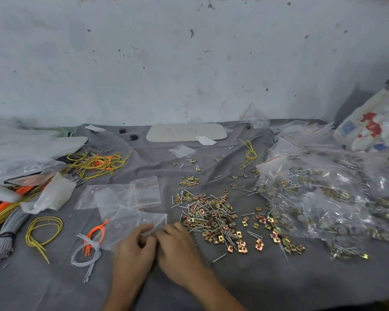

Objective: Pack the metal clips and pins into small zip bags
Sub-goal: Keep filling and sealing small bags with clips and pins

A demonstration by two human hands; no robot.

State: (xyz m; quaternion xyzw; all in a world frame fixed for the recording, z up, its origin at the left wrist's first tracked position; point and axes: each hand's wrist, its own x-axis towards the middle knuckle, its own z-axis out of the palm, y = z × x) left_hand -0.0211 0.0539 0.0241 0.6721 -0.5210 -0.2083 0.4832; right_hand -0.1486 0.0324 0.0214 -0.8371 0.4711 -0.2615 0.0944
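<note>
Grey cloth (234, 288); brassy clips (213, 217), silver pins (219, 258); left hand (133, 248), right hand (180, 245), pinch grip on clear zip bag (130, 221)

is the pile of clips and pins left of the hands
No, the pile of clips and pins lies right of the left hand and right hand pinching a zip bag.

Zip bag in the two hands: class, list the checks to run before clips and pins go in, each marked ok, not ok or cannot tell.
1. Both hands hold the zip bag: ok; left hand and right hand pinch its near edge.
2. Bag mouth open: cannot tell; fingers cover it.
3. The pile of clips and pins close by: ok; just right of the right hand.
4. The spare bags ready: ok; flat beyond the hands.
</note>
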